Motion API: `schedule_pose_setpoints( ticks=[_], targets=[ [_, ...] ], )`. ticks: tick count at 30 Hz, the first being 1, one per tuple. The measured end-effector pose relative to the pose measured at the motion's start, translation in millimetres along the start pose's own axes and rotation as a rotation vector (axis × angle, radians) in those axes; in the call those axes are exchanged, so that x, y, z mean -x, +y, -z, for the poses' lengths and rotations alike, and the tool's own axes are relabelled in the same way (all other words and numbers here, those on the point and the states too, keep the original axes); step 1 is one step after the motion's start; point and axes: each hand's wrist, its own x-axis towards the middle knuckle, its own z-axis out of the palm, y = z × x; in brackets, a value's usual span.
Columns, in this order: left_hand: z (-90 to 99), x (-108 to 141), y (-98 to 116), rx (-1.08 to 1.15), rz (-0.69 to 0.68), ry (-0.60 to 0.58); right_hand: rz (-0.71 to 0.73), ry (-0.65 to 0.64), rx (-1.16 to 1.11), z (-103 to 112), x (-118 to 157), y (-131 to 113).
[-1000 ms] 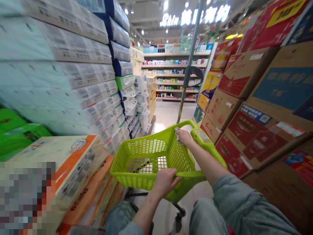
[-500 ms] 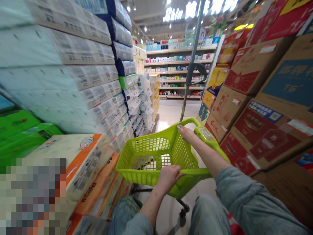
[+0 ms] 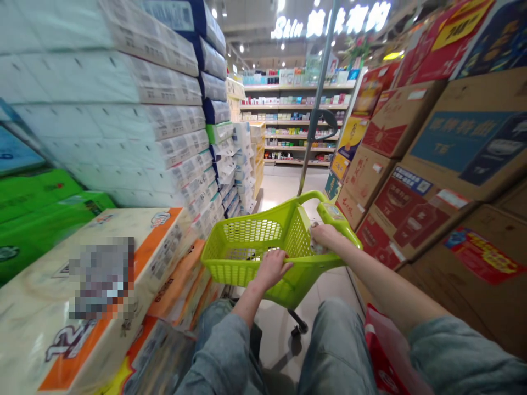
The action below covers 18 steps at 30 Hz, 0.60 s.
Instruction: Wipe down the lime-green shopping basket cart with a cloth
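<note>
A lime-green shopping cart (image 3: 242,269) with a perforated basket stands in front of my knees, turned so its handle end is to the right. My left hand (image 3: 273,267) is closed over the near rim of the basket. Inside the handle end of the cart, my right hand (image 3: 325,237) has its fingers bent around something pale and crumpled, too small to name. A light panel shows beside that hand. Through the holes the basket floor looks bare, though part of it lies behind the near wall.
Tissue packs (image 3: 164,120) are stacked high on the left, with an orange-edged pack (image 3: 90,230) nearer. Cardboard cartons (image 3: 411,203) rise on the right. A grey pole (image 3: 319,93) stands behind the cart, before shelves (image 3: 284,115). A red bag (image 3: 382,351) is by my right knee.
My right hand has moved from the cart's far rim down inside the handle end. My left hand has shifted slightly left along the near rim. The view has turned somewhat.
</note>
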Motion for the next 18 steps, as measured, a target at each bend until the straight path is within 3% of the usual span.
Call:
schedule_pose_setpoints(
  ticks=[3, 7, 9, 12, 15, 18],
  targets=[
    [1.3, 20, -16, -0.066, 0.089, 0.011, -0.042, -0.028, 0.026, 16, 21, 2],
    [0.1, 34, -24, -0.058, 0.11, 0.001, -0.068, 0.143, 0.047, 18, 52, -4],
    [-1.2, 37, -28, -0.054, 0.118, 0.02, 0.002, 0.228, 0.055, 4, 69, -6],
    [-2.1, 41, -35, -0.089, 0.133, 0.066, 0.235, 0.34, 0.125, -30, 89, -5],
    [-1.8, 45, -39, -0.131, 0.134, 0.042, 0.286, 0.452, 0.172, -58, 96, -1],
    [-1.8, 46, -36, -0.154, 0.156, 0.007, 0.342, 0.498, 0.222, -67, 95, -2]
  ],
)
